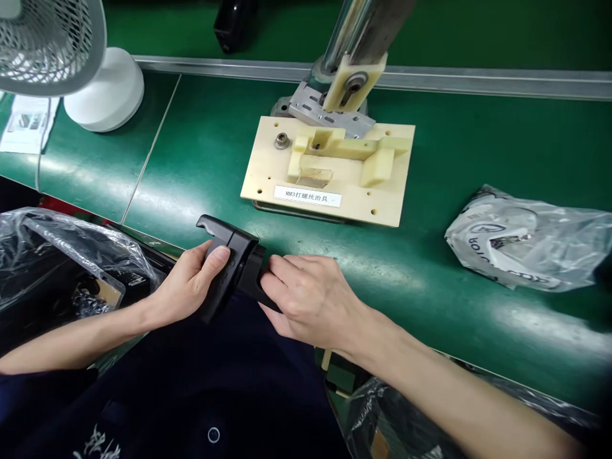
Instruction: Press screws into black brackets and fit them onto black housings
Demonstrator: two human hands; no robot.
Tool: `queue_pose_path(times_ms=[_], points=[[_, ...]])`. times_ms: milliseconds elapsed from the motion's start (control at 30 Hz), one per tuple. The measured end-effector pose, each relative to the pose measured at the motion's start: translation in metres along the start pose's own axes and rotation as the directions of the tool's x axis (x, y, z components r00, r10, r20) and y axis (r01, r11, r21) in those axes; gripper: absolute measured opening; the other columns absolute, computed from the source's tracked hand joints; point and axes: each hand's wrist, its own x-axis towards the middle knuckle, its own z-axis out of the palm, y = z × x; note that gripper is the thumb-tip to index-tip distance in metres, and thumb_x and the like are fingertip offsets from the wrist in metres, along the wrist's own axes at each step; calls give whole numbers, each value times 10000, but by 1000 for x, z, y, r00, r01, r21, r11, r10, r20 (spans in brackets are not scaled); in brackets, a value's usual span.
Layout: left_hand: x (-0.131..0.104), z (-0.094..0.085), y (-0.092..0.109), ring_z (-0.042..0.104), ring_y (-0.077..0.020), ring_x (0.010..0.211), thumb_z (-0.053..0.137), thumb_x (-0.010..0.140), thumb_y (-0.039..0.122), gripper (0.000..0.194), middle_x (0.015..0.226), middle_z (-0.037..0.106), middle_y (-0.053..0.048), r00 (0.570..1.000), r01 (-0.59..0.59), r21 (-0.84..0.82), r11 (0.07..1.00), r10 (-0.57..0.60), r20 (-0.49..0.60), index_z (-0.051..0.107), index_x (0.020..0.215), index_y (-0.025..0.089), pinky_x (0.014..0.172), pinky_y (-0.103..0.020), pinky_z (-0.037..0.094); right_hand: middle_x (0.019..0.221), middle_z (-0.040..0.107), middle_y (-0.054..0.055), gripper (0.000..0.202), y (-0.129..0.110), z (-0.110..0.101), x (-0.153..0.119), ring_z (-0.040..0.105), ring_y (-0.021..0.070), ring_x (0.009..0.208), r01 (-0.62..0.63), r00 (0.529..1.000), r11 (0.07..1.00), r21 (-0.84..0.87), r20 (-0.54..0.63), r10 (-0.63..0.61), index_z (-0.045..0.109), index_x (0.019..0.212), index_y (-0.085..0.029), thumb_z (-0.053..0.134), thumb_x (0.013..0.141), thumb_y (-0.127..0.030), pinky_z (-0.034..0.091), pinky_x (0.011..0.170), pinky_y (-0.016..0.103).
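A black plastic housing [233,247] is gripped in my left hand [189,280], the thumb lying along its upper face. My right hand [310,296] has its fingers wrapped round a black plastic handle-like part [251,280] that meets the housing's right side. Whether the two parts are joined or only pressed together I cannot tell. Both hands are at the bench's near edge, in front of my body. Beyond them stands a cream fixture plate [354,207] with raised yellowish blocks and a printed label.
A metal press column [351,38] rises behind the fixture. On the green bench [191,172], a plastic bag [526,239] lies at right and a white fan [105,89] stands at left. Plastic-lined containers are below the near edge, one with black parts [48,274] at left.
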Motion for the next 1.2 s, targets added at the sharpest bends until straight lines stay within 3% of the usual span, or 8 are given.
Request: queue_pose_path(times_ms=[233, 467, 600, 700, 933, 1000, 1100, 1200], points=[[3, 8, 7, 432, -100, 523, 610, 769, 597, 486, 540, 456, 30, 981, 167, -170, 971, -180, -68, 452, 580, 178, 465, -209, 349, 518, 461, 41, 241, -2, 4, 11, 375, 135, 478, 97, 989, 965, -244, -84, -121, 505, 561, -160, 429, 746, -26, 164, 489, 297], [2, 10, 12, 384, -94, 406, 598, 696, 705, 558, 498, 400, 35, 834, 519, -347, 781, -551, 5, 451, 577, 180, 359, -218, 323, 443, 443, 11, 320, 1, -35, 56, 395, 127, 488, 371, 833, 928, -37, 455, -315, 495, 449, -176, 526, 717, -4, 246, 497, 303], [4, 10, 8, 330, -81, 458, 562, 760, 679, 549, 515, 370, 34, 970, 123, -189, 974, -158, -187, 447, 570, 176, 399, -211, 295, 482, 483, -2, 238, 0, -20, 39, 353, 99, 428, 116, 973, 988, 106, 189, -134, 519, 504, -166, 621, 707, -237, 165, 451, 283], [8, 9, 5, 344, -93, 514, 465, 857, 621, 502, 565, 429, 22, 954, -183, 39, 982, 187, -233, 504, 648, 167, 475, -218, 341, 533, 509, 11, 235, 3, -1, 18, 381, 102, 447, 18, 996, 994, 111, -94, -8, 538, 562, -157, 573, 750, -292, 185, 453, 272], [2, 12, 0, 452, -124, 587, 393, 942, 452, 382, 651, 531, 2, 971, -216, 98, 972, 224, -86, 624, 886, 152, 588, -229, 424, 596, 564, 3, 212, 18, 0, 12, 491, 107, 513, -201, 923, 942, 268, -270, 273, 569, 650, -163, 616, 783, -322, 320, 477, 243], [1, 14, -2, 485, -137, 624, 425, 930, 465, 380, 652, 531, -2, 966, -200, 21, 980, 201, -162, 640, 878, 155, 627, -236, 446, 764, 638, 25, 222, 13, 3, 11, 582, 141, 645, -283, 852, 819, 500, -260, 454, 615, 884, -174, 669, 765, -353, 430, 565, 253], [5, 22, -1, 531, -152, 695, 474, 899, 518, 403, 697, 559, -12, 945, -190, -175, 966, 132, -299, 648, 865, 156, 674, -241, 469, 970, 650, 58, 410, -7, 17, 9, 628, 165, 779, -253, 712, 403, 879, -113, 693, 509, 1182, -218, 590, 847, -439, 515, 660, 288], [11, 35, 4, 557, -152, 736, 501, 873, 560, 428, 803, 619, -24, 937, -171, -385, 907, 29, -348, 645, 921, 159, 672, -239, 486, 1153, 615, 106, 510, -35, 30, 10, 635, 204, 963, -117, 742, 93, 989, 25, 670, 421, 1293, -214, 508, 887, -511, 548, 774, 331]])
